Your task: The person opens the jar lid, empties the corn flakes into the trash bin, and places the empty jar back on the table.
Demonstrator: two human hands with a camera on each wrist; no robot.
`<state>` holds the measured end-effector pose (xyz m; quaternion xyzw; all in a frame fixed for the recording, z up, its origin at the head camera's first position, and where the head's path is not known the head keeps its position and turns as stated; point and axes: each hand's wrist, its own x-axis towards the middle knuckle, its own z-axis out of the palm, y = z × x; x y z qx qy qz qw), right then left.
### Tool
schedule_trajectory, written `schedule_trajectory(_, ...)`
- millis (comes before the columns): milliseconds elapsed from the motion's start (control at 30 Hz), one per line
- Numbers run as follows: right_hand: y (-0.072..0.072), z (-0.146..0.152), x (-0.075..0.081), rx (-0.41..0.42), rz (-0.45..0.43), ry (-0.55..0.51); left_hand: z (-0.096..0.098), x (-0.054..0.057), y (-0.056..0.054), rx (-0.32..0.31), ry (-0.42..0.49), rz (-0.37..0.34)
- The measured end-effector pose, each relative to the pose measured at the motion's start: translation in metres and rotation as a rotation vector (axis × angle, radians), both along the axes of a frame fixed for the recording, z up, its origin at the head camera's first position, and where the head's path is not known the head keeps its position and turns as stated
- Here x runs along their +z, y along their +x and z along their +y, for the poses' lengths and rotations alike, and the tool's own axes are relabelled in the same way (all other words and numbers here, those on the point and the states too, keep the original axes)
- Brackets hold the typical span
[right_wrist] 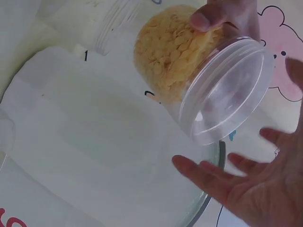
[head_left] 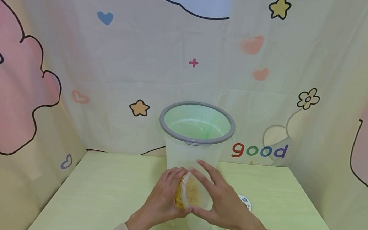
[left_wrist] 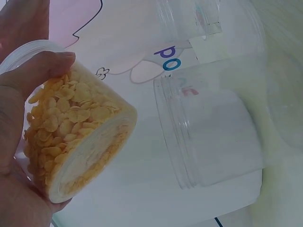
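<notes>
A clear plastic jar of yellow flakes, tilted on its side, is gripped by my left hand, thumb and fingers curled round its body. Its clear screw lid faces toward the right hand. My right hand has its fingers spread around the lid end in the head view; the right wrist view shows those fingers apart from the lid. Below the hands stands an empty clear jar with a threaded mouth and no lid on it. The hands partly hide the flake jar in the head view.
A pale bin with a grey rim stands behind the hands, against the printed backdrop. A second clear jar shows in the left wrist view. Right of the hands, a round white printed piece lies on the table.
</notes>
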<state>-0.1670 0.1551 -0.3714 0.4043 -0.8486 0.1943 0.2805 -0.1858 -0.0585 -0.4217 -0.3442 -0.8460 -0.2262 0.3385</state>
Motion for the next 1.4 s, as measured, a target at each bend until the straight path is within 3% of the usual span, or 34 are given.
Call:
schedule_trajectory(133,0.006,-0.009,0.003,-0.243,-0.128,-0.110,0.002,0.001,-0.001,0.007,0.003,0.055)
schedule_trajectory(233,0.009,-0.016,0.005,-0.352,-0.269,-0.128,0.002,0.000,-0.002,0.021,-0.002,0.109)
schedule_trajectory(367,0.011,-0.023,0.003,-0.424,-0.401,-0.095,0.003,0.000,-0.003,0.037,-0.010,0.146)
schedule_trajectory(533,0.010,-0.029,0.001,-0.440,-0.402,-0.095,0.004,0.001,-0.001,0.056,-0.019,0.117)
schedule_trajectory(800,0.009,-0.030,-0.001,-0.365,-0.333,-0.124,0.003,-0.001,-0.003,0.064,-0.026,0.163)
schedule_trajectory(933,0.006,-0.027,-0.002,-0.246,-0.228,-0.097,0.000,-0.001,-0.004,0.071,-0.027,0.173)
schedule_trajectory(1067,0.002,-0.020,-0.001,-0.127,-0.146,-0.022,-0.001,-0.001,-0.003,0.080,-0.034,0.125)
schedule_trajectory(1267,-0.005,-0.010,-0.001,0.072,-0.015,0.077,-0.003,-0.002,-0.004,0.055,-0.031,0.134)
schedule_trajectory(1400,-0.008,-0.007,-0.001,0.162,0.044,0.139,-0.004,-0.001,-0.003,0.036,-0.014,0.112)
